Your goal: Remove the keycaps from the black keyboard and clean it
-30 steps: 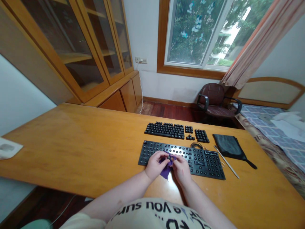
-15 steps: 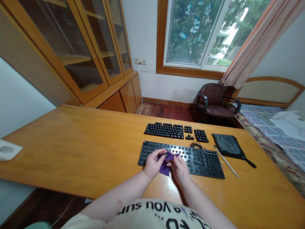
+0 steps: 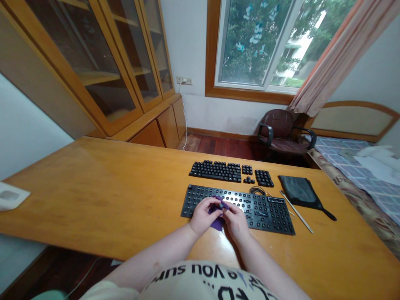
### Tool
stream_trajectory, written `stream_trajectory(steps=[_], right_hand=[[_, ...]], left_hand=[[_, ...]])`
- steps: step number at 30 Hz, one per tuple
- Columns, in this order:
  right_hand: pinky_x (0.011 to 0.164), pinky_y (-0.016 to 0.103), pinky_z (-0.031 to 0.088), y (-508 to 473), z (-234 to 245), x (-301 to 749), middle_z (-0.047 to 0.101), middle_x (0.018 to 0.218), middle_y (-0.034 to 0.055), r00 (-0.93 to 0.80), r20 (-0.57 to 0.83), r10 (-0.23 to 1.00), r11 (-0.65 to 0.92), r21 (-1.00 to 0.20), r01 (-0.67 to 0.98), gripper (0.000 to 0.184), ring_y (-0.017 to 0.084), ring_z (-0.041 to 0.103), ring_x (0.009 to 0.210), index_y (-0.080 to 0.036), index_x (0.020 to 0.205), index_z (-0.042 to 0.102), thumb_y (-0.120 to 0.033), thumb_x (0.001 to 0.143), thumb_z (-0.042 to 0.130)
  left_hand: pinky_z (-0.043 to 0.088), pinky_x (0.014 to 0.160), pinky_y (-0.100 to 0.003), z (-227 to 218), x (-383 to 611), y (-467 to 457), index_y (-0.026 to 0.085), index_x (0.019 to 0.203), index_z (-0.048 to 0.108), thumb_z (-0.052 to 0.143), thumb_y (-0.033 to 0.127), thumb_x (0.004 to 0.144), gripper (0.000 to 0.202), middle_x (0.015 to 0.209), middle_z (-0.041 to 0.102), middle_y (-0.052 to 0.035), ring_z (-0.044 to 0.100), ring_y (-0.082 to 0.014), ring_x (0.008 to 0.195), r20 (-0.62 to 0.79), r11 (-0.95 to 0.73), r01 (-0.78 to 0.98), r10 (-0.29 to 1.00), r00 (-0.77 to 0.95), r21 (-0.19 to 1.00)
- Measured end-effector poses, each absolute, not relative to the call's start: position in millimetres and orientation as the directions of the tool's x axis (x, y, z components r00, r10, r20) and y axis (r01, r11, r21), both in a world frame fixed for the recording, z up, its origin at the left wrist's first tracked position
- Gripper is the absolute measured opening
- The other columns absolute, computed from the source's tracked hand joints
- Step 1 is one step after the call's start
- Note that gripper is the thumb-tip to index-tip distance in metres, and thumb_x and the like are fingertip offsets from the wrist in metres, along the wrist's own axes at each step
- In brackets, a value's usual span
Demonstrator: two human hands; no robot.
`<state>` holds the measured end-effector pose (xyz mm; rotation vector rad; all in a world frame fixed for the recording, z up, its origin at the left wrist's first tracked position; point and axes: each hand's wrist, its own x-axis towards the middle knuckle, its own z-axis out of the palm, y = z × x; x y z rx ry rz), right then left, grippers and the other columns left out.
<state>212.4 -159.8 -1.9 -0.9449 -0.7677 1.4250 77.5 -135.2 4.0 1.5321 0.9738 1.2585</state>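
Note:
My left hand (image 3: 203, 216) and my right hand (image 3: 236, 220) meet over the front edge of a black keyboard base (image 3: 265, 212) whose keycaps are off. Both are closed on a crumpled purple cloth (image 3: 217, 224), one end of which hangs below the fingers. Within its folds, pinched between the fingertips, is a small dark piece that looks like a keycap (image 3: 222, 205); the cloth and fingers partly cover it. Beyond the base, loose black keycaps (image 3: 215, 171) lie arranged in keyboard layout, with smaller groups of keycaps (image 3: 264, 178) to their right.
A coiled black cable (image 3: 257, 190) lies behind the base. To the right are a long white stick (image 3: 296, 211) and a black pouch (image 3: 298, 191) with a strap. Something white (image 3: 12, 196) rests at the desk's (image 3: 109, 187) left edge. A chair (image 3: 281, 129) stands beyond the desk.
The fingers of both hands have drawn closer together. My right fingertips have moved left, and the cloth is now bunched around the small dark piece. The keyboard base and laid-out keycaps stay put.

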Motion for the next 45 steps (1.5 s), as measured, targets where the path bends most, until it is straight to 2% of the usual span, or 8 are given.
stream_trajectory(steps=[9,15,19,25,29,34,38,45], right_hand=[[0.062,0.027,0.050,-160.4,0.2,211.3,0.068,0.096,0.0065,0.028,-0.125,0.992,-0.093,-0.857,-0.506,0.027,0.017,0.060,0.073,-0.020,0.094,0.072,-0.031,0.071,0.071],[0.060,0.026,0.047,-160.4,3.6,210.6,0.068,0.089,0.0046,0.026,-0.101,0.995,-0.079,-0.890,-0.450,0.029,0.015,0.059,0.066,-0.020,0.097,0.071,-0.029,0.069,0.072],[0.056,0.025,0.046,-161.6,7.3,210.6,0.066,0.080,0.0021,0.017,-0.078,0.997,-0.065,-0.916,-0.397,0.028,0.012,0.055,0.059,-0.019,0.098,0.071,-0.025,0.071,0.070],[0.055,0.026,0.045,-162.2,0.9,210.1,0.065,0.074,0.0009,0.028,-0.094,0.995,-0.069,-0.877,-0.475,0.028,0.012,0.055,0.057,-0.019,0.095,0.071,-0.020,0.066,0.071],[0.055,0.025,0.044,-162.6,-4.7,211.3,0.065,0.076,0.0011,0.023,-0.086,0.996,-0.063,-0.868,-0.492,0.023,0.012,0.055,0.057,-0.020,0.088,0.073,-0.019,0.065,0.072],[0.059,0.026,0.047,-163.0,-6.1,213.0,0.064,0.089,0.0037,0.041,-0.076,0.996,-0.044,-0.856,-0.515,0.017,0.016,0.058,0.071,-0.020,0.081,0.074,-0.024,0.065,0.074],[0.058,0.025,0.047,-162.1,-4.0,212.6,0.064,0.085,0.0026,0.083,-0.105,0.991,-0.046,-0.847,-0.529,0.012,0.015,0.058,0.070,-0.021,0.076,0.073,-0.025,0.064,0.075],[0.055,0.026,0.045,-162.4,-1.0,211.1,0.066,0.082,0.0033,0.056,-0.112,0.992,-0.072,-0.876,-0.477,0.024,0.012,0.055,0.057,-0.019,0.092,0.072,-0.025,0.068,0.073]], left_hand=[[0.051,0.088,-0.035,6.8,79.9,-135.7,0.014,0.094,0.065,0.063,0.013,0.073,0.022,0.097,0.067,-0.0094,0.064,-0.0188,0.092,0.172,-0.157,-0.094,0.970,0.171,0.983],[0.051,0.089,-0.035,9.2,77.2,-136.2,0.017,0.102,0.066,0.056,0.019,0.081,0.023,0.104,0.067,-0.0090,0.064,-0.0188,0.095,0.214,-0.219,0.007,0.958,0.190,0.976],[0.053,0.083,-0.032,7.9,75.7,-135.9,0.018,0.093,0.068,0.058,0.019,0.080,0.017,0.094,0.068,-0.0073,0.065,-0.0178,0.088,0.283,-0.297,0.095,0.949,0.140,0.950],[0.053,0.079,-0.032,8.7,74.0,-136.2,0.020,0.082,0.070,0.061,0.020,0.078,0.010,0.083,0.069,-0.0047,0.065,-0.0176,0.081,0.316,-0.339,0.207,0.939,0.138,0.918],[0.052,0.080,-0.031,11.1,73.2,-137.2,0.022,0.080,0.071,0.061,0.019,0.078,0.010,0.082,0.070,-0.0033,0.065,-0.0168,0.081,0.333,-0.356,0.195,0.932,0.140,0.914],[0.051,0.084,-0.032,11.5,71.6,-136.9,0.022,0.079,0.070,0.060,0.018,0.079,0.011,0.083,0.070,-0.0029,0.066,-0.0165,0.084,0.334,-0.361,0.174,0.928,0.165,0.916],[0.050,0.088,-0.034,9.2,71.1,-136.7,0.022,0.079,0.070,0.060,0.016,0.078,0.012,0.083,0.070,-0.0030,0.065,-0.0170,0.087,0.331,-0.361,0.174,0.927,0.178,0.916],[0.050,0.086,-0.033,7.7,73.5,-136.9,0.021,0.078,0.070,0.060,0.015,0.078,0.011,0.082,0.070,-0.0033,0.065,-0.0175,0.087,0.324,-0.349,0.193,0.935,0.147,0.917]])
